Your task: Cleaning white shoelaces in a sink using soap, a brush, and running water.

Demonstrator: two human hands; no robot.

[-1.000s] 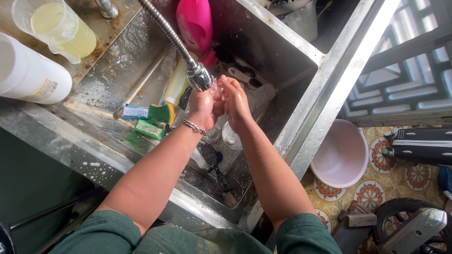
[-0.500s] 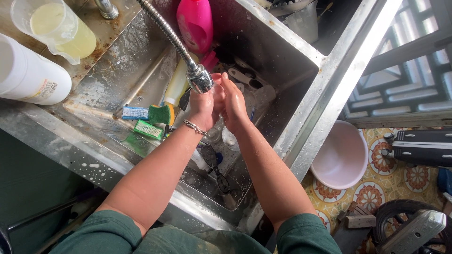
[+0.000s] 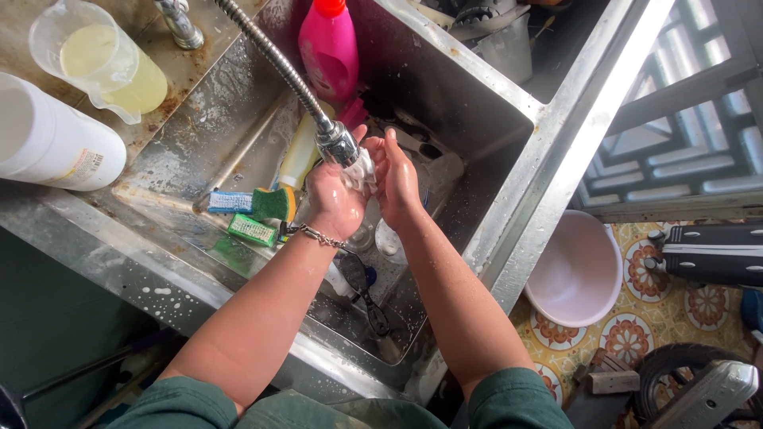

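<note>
Under the faucet head [image 3: 337,143], over the steel sink [image 3: 485,119], I see my left hand [image 3: 334,199] and right hand [image 3: 396,179] cupped open, empty, wet with water; rinsing looks underway; sponges [image 3: 262,214] lie untouched beside them.

Your left hand [image 3: 334,202] and right hand [image 3: 397,179] together under the faucet head [image 3: 338,143] in the sink [image 3: 509,199], sponges [image 3: 262,214] at 9 o'clock, soap bottle [image 3: 328,48] at 12, basin [image 3: 576,270] on floor at 4.

Sink [image 3: 509,159] was scuffed, wet stainless steel, tap hose [image 3: 270,56] ribbed shiny metal, pink bottle [image 3: 328,48] glossy plastic, hands [image 3: 366,179] slick and wet.
</note>
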